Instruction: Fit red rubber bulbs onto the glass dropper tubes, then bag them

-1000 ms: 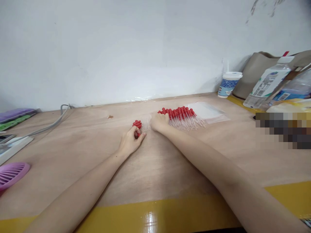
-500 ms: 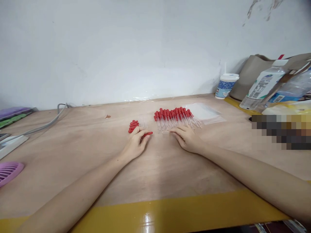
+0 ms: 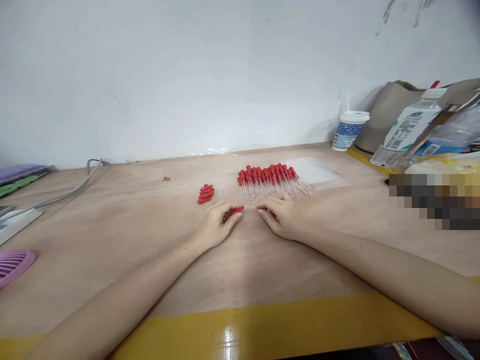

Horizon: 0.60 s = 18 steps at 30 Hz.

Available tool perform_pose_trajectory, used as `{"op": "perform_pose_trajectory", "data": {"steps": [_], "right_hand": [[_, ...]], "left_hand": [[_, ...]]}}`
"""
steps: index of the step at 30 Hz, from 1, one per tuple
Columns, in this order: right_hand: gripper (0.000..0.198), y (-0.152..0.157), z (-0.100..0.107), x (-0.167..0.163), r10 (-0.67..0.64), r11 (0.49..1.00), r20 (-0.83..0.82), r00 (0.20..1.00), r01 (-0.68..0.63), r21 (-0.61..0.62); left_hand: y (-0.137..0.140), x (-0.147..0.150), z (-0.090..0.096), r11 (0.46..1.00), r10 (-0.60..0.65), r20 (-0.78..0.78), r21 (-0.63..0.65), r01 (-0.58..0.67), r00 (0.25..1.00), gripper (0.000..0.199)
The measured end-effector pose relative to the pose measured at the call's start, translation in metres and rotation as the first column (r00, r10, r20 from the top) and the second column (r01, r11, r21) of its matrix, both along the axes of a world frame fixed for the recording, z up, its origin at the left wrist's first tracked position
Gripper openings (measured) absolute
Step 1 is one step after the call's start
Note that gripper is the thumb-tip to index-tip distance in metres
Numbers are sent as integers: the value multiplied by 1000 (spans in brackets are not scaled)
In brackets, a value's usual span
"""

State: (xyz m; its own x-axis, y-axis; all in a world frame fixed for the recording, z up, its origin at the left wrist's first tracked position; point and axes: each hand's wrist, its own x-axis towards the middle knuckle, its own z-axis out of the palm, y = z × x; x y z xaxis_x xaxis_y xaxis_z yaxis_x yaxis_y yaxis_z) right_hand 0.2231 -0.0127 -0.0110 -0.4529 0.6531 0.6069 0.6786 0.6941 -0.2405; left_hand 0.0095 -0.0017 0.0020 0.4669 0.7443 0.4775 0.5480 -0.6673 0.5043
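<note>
Between thumb and fingers, my left hand point(image 3: 220, 222) pinches a red rubber dropper bulb point(image 3: 237, 210) that points to the right. My right hand point(image 3: 279, 216) is closed on a thin clear dropper tube point(image 3: 250, 207), whose left end meets the bulb's mouth; how far it is inside, I cannot tell. Behind my left hand lie several loose red bulbs point(image 3: 206, 194) in a small stack, with loose clear tubes point(image 3: 221, 189) beside them. Past my right hand is a row of droppers point(image 3: 267, 176), each a red bulb on a clear tube.
A clear plastic bag point(image 3: 317, 172) lies right of the droppers. Farther right stand a blue paper cup point(image 3: 350, 131), a plastic bottle point(image 3: 410, 127) and a grey-beige container point(image 3: 384, 112). On the left are a grey cable point(image 3: 77, 187) and a pink slatted object point(image 3: 17, 265). Yellow tape point(image 3: 300, 325) edges the table.
My left hand has moved right with the red bulb, and my right hand slightly left with the tube. The bulb and tube, apart before, now meet end to end.
</note>
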Motion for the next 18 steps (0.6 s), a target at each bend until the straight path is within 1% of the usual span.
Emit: {"op": "perform_pose_trajectory", "data": {"steps": [3, 11, 15, 18], "right_hand": [[16, -2, 1, -2, 25, 999, -9, 1000, -25, -30], [16, 1, -2, -3, 97, 990, -66, 993, -103, -98], [17, 5, -2, 0, 122, 984, -68, 990, -130, -125], [17, 8, 0, 3, 124, 983, -25, 992, -126, -132]], "left_hand": [[-1, 2, -1, 999, 5, 49, -32, -4, 999, 20], [5, 0, -8, 999, -8, 87, -50, 12, 996, 22], [5, -2, -9, 997, -35, 76, -72, 41, 996, 23], [2, -3, -8, 994, -59, 49, -93, 64, 997, 23]]}}
